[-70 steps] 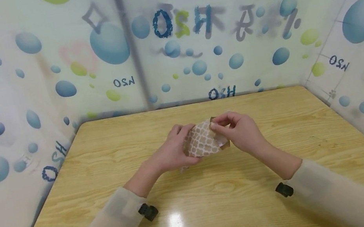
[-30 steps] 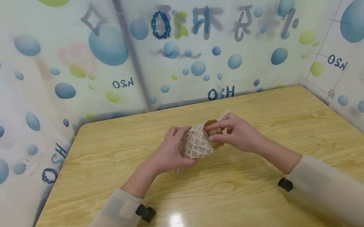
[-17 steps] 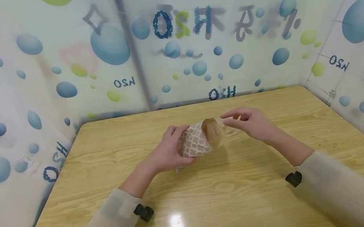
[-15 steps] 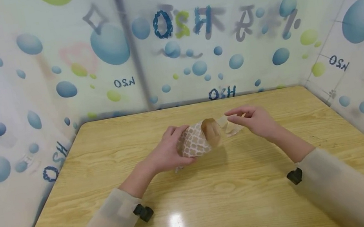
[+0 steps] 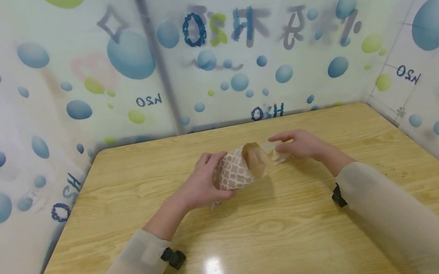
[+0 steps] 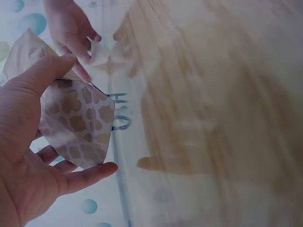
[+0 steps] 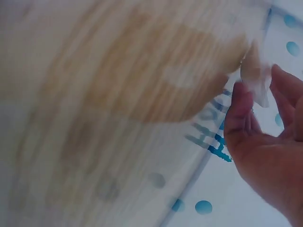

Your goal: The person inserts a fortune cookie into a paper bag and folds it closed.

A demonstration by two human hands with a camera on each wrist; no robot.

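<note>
A small tan paper bag (image 5: 232,172) with a white lattice pattern lies on its side, its round brown mouth facing right. My left hand (image 5: 203,183) grips it from behind, thumb and fingers on opposite sides. The same patterned bag (image 6: 78,118) shows up close in the left wrist view. Just right of its mouth, low over the table, my right hand (image 5: 299,144) has thumb and fingers on either side of a small, crumpled translucent piece (image 5: 282,155). In the right wrist view this translucent piece (image 7: 255,78) sits between thumb and fingertips.
The glossy wooden table (image 5: 257,241) reflects both hands. A patterned wall sheet (image 5: 213,99) rises at the table's back edge, with more sheeting along both sides. Black straps with small blocks sit on each sleeve.
My right fingers have left the bag's mouth and moved right, then lowered with the translucent piece. The mouth has spread wider. My left hand keeps its grip almost in place.
</note>
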